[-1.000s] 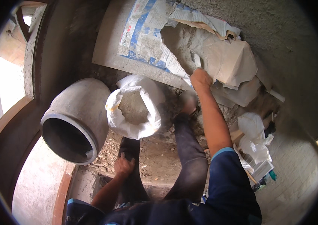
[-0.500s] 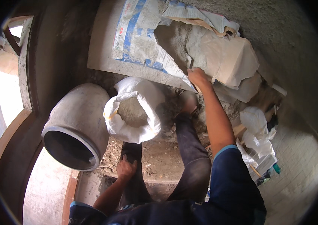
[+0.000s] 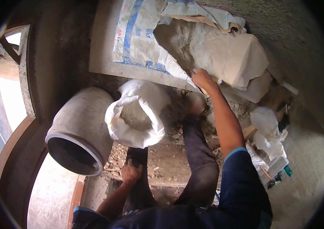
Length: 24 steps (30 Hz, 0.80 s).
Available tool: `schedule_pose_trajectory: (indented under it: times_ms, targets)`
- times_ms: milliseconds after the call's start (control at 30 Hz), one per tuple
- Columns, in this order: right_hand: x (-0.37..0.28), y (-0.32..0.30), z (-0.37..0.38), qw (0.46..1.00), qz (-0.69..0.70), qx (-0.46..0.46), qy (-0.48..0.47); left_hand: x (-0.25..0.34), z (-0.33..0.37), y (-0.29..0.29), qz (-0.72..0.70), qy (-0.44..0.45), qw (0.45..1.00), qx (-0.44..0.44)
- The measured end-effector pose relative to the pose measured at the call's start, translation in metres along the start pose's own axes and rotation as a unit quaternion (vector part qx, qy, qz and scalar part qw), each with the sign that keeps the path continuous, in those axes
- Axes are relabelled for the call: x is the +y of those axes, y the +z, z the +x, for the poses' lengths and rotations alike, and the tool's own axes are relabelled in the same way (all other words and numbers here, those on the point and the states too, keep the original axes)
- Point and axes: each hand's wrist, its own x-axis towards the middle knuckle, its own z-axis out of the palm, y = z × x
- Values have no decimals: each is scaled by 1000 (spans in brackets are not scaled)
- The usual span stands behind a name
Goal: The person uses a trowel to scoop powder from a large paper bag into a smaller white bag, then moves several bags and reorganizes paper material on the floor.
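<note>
My right hand (image 3: pixel 202 79) is closed at the near torn edge of a large paper cement bag (image 3: pixel 141 42). It seems to grip a trowel, of which only a bit of the tan handle (image 3: pixel 204 92) shows below my fist; the blade is hidden. Pale grey powder (image 3: pixel 175 40) fills the bag's opening. Between my legs and the bag stands a white woven sack (image 3: pixel 144 89) with a rolled rim, holding grey powder (image 3: pixel 135 117). My left hand (image 3: pixel 131 172) rests on my left knee, fingers apart, holding nothing.
Left of the sack lies a grey barrel (image 3: pixel 81 118), its dark mouth tilted toward me. A wooden window frame (image 3: pixel 25 72) stands beyond it. Crumpled white plastic (image 3: pixel 267 129) lies at the right. Rubble (image 3: pixel 166 160) covers the ground between my legs.
The bent metal neck that showed above my right fist has gone from sight as the hand tilted at the bag's edge. My left hand stays on the knee; the whole view has shifted slightly.
</note>
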Motion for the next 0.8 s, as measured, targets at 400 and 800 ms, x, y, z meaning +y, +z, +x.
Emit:
schedule_pose_trajectory:
  times_ms: [400, 800]
  targets:
    - [-4, 3, -8, 999, 26, 0, -21, 10, -6, -2, -3, -14, 1000, 6]
    - [11, 21, 18, 990, 139, -19, -31, -1, 0, 15, 1, 18, 999, 47]
